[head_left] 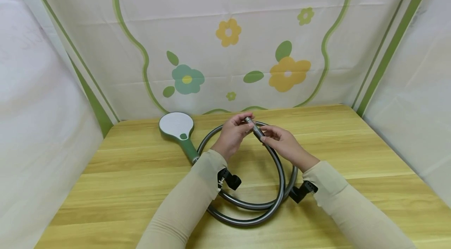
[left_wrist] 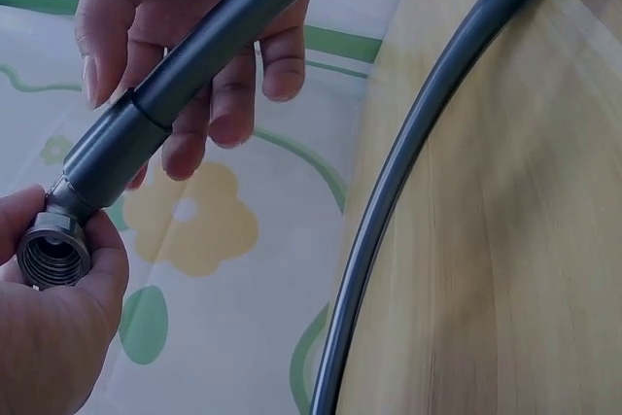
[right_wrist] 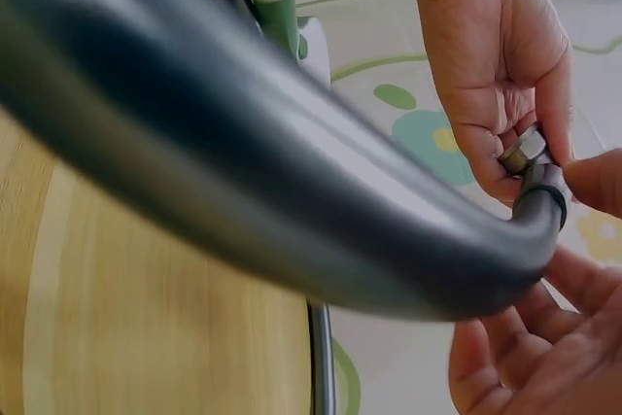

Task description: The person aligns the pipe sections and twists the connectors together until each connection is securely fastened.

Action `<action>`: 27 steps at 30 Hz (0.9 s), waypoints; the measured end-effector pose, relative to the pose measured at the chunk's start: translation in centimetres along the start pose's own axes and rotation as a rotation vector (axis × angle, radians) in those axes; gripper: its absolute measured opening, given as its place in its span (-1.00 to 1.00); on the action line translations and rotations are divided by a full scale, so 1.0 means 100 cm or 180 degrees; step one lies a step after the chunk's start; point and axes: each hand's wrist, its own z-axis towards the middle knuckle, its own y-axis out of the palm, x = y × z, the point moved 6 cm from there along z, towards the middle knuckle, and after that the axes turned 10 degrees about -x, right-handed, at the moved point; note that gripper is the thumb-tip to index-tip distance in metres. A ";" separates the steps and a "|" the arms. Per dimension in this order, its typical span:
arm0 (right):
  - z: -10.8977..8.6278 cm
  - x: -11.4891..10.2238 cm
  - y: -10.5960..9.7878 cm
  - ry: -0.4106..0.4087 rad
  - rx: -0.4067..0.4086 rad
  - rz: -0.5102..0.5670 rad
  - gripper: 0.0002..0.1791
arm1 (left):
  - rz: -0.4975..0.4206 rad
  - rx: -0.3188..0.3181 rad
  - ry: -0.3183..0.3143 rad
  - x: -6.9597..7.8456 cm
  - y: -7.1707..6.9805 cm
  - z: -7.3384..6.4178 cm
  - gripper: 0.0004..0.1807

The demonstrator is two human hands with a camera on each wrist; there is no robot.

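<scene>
A grey shower hose (head_left: pixel 282 174) lies in loops on the table, one end raised between both hands. My left hand (head_left: pixel 230 135) pinches the metal nut (left_wrist: pixel 56 252) at that end between thumb and fingers; its threaded opening shows in the left wrist view. My right hand (head_left: pixel 285 145) holds the hose just behind, by the dark end sleeve (left_wrist: pixel 117 148), thumb on one side and fingers on the other. The hose hides part of those fingers in the right wrist view. A shower head (head_left: pixel 176 125) with a white face and green handle (head_left: pixel 188 149) lies left of the hands.
The wooden table (head_left: pixel 116 190) spreads beneath everything. Behind it hangs a white cloth (head_left: pixel 197 37) printed with flowers, and white cloth walls stand at both sides. A black wrist mount (head_left: pixel 230 180) sits under the left wrist, another (head_left: pixel 303 192) under the right.
</scene>
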 end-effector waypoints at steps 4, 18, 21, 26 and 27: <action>-0.003 -0.004 -0.002 -0.0103 0.0228 -0.0300 -0.39 | 0.0016 0.0013 0.0023 0.001 0.000 0.000 -0.58; -0.013 -0.026 0.002 -0.0494 0.0673 -0.1418 -0.46 | -0.0011 0.0023 0.0027 0.002 0.001 0.001 -0.58; -0.013 -0.026 0.004 -0.0499 0.0714 -0.1643 -0.48 | -0.0015 0.0031 0.0028 0.002 0.002 0.000 -0.57; -0.013 -0.027 0.007 -0.0517 0.0771 -0.1806 -0.53 | -0.0022 0.0047 0.0015 0.002 0.002 0.000 -0.57; -0.012 -0.027 0.007 -0.0519 0.0775 -0.1814 -0.55 | -0.0023 0.0043 0.0010 0.002 0.002 0.000 -0.57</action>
